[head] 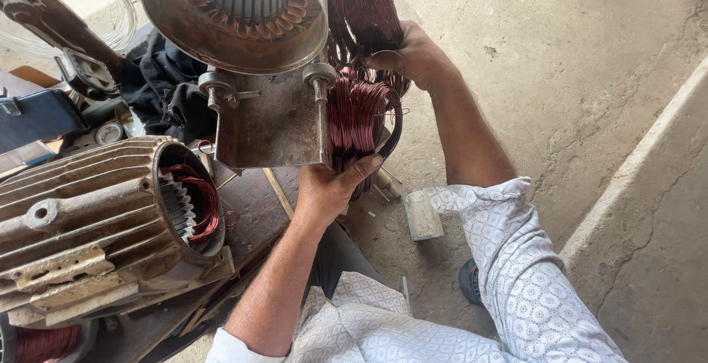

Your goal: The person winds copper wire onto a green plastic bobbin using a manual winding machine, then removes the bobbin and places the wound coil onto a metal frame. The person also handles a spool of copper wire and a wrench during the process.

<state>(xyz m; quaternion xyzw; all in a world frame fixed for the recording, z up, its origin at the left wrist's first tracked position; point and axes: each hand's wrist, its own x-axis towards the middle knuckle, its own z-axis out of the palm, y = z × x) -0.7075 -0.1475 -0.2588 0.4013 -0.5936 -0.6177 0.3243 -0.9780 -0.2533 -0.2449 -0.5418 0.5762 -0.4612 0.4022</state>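
My left hand point(330, 186) grips the lower end of a bundle of reddish copper wire coils point(354, 108). Higher up, my right hand point(414, 57) closes on the same coils, where more loops point(363, 9) fan upward. The coils hang just right of a rusty metal motor stator housing point(236, 12) on a steel bracket point(269, 123), whose slotted core faces me. Both forearms reach up from my white patterned sleeves.
A large ribbed motor body point(88, 223) with red windings inside lies at the left on a dark wooden bench point(251, 208). Tools, dark cloth point(158, 86) and a gauge sit behind it. A small grey cylinder point(422, 214) lies on the concrete floor point(560, 75).
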